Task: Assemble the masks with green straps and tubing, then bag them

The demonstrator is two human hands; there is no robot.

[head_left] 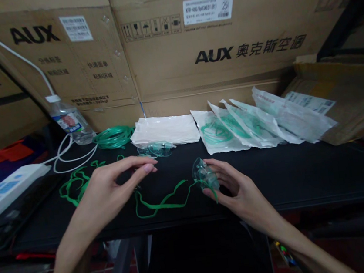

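Observation:
My right hand [236, 189] grips a clear plastic mask [204, 175] above the black table [304, 175], fingers closed round it. A green elastic strap [159, 202] trails from the mask to the left across the table. My left hand [115, 183] hovers over the table with fingers stretched out and nothing in it, just left of the strap. A second clear mask [155, 149] lies behind my hands. A coil of green tubing [114, 137] rests further back, and more green strap [74, 186] lies loose at the left.
A stack of empty white pouches [166, 130] and several sealed packets with green tubing [240, 127] lie at the back. A water bottle [68, 119], white cable [69, 156] and power strip [7, 189] sit at the left. Cardboard boxes [210, 41] form the back wall.

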